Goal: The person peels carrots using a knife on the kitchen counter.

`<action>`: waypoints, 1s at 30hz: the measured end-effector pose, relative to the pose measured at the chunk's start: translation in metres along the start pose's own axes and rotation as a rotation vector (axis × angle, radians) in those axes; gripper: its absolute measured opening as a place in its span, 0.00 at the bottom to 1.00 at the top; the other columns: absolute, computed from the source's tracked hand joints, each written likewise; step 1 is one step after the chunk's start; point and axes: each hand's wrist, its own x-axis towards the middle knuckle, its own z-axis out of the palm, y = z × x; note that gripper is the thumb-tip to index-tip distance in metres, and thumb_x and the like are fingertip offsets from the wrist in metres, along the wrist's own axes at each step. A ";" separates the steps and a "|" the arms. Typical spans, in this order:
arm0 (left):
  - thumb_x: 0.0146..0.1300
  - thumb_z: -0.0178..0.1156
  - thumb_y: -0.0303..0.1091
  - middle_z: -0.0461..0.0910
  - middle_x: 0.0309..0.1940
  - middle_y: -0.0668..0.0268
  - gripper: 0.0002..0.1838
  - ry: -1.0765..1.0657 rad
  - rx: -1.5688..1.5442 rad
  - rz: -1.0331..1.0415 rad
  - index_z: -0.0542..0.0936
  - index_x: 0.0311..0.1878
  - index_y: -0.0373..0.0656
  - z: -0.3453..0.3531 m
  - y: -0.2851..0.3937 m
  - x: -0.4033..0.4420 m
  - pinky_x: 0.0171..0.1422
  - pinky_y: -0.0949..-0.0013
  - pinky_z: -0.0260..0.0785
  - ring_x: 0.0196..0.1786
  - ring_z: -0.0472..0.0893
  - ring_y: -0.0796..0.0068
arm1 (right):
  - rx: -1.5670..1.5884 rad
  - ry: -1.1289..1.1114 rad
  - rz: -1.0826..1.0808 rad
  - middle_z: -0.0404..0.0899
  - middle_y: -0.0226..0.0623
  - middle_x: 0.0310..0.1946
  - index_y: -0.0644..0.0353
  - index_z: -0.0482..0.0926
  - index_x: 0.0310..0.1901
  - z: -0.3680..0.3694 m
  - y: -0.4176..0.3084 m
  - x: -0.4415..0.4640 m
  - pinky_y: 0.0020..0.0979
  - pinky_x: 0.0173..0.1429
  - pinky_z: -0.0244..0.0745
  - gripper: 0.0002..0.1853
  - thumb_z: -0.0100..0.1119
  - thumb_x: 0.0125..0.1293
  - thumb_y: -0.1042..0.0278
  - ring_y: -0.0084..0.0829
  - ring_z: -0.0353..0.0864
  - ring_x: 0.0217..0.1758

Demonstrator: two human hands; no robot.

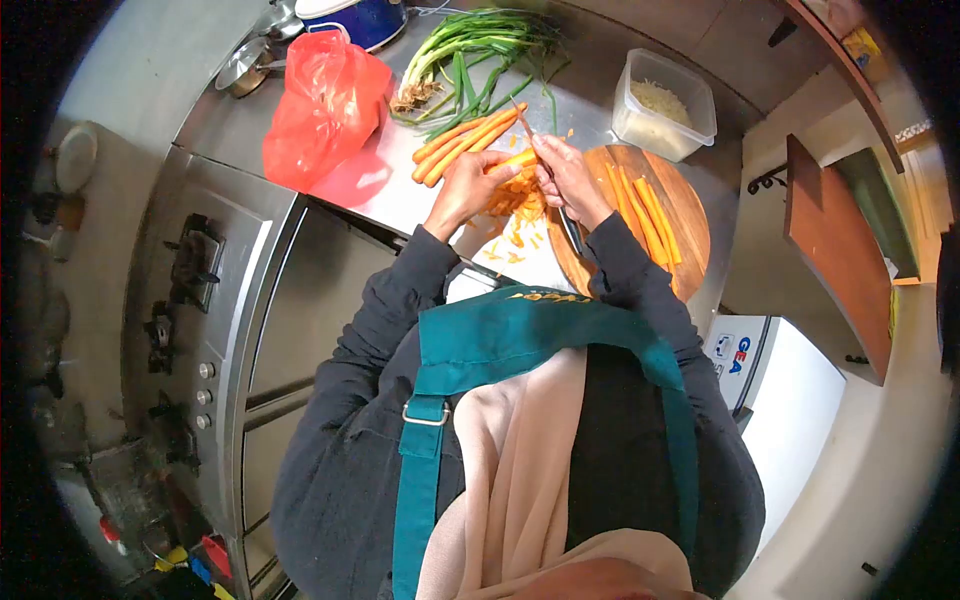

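Note:
My left hand (467, 190) is closed around a carrot (522, 159), whose orange end sticks out toward my right hand (570, 178). My right hand grips a knife (523, 118); its narrow blade points away from me past the carrot. A dark handle (573, 236) shows below that hand, in line with the blade. Under both hands lies a heap of orange carrot peelings (517, 205), with loose bits scattered on the white surface. Several whole carrots (465, 146) rest just beyond my left hand. To the right, several slimmer-looking carrots (652, 222) lie on a round wooden board (690, 215).
A bunch of spring onions (480, 50) lies at the back beside a red plastic bag (325, 115). At the back right stands a clear tub (640, 125) holding pale shreds. A steel stove (210, 290) is on the left, with pans (245, 70) behind it.

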 end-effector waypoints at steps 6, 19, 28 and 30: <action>0.59 0.59 0.33 0.78 0.32 0.73 0.11 -0.129 -0.284 -0.160 0.80 0.42 0.37 -0.001 -0.006 -0.007 0.41 0.79 0.66 0.35 0.73 0.87 | 0.197 0.058 0.093 0.63 0.25 0.17 0.52 0.66 0.35 0.003 0.018 0.004 0.15 0.10 0.47 0.14 0.47 0.66 0.51 0.13 0.54 0.11; 0.53 0.64 0.30 0.78 0.37 0.68 0.15 -0.157 -0.051 0.051 0.77 0.44 0.35 -0.012 -0.023 -0.007 0.46 0.78 0.66 0.39 0.75 0.82 | 0.146 0.008 0.141 0.65 0.26 0.17 0.53 0.67 0.44 0.002 0.031 -0.006 0.14 0.09 0.47 0.18 0.56 0.61 0.51 0.11 0.55 0.09; 0.60 0.56 0.36 0.79 0.31 0.61 0.12 -0.184 0.217 0.138 0.80 0.36 0.35 0.007 -0.023 0.008 0.42 0.71 0.67 0.35 0.77 0.71 | 0.059 0.358 -0.006 0.65 0.20 0.14 0.56 0.71 0.34 -0.060 0.022 -0.065 0.13 0.10 0.48 0.10 0.57 0.62 0.60 0.08 0.57 0.09; 0.58 0.56 0.35 0.79 0.31 0.59 0.12 -0.111 0.290 0.177 0.80 0.35 0.36 0.006 -0.052 0.015 0.41 0.68 0.68 0.36 0.78 0.66 | 0.094 0.496 -0.005 0.65 0.20 0.15 0.56 0.71 0.35 -0.097 0.026 -0.085 0.14 0.09 0.48 0.09 0.55 0.63 0.60 0.09 0.56 0.09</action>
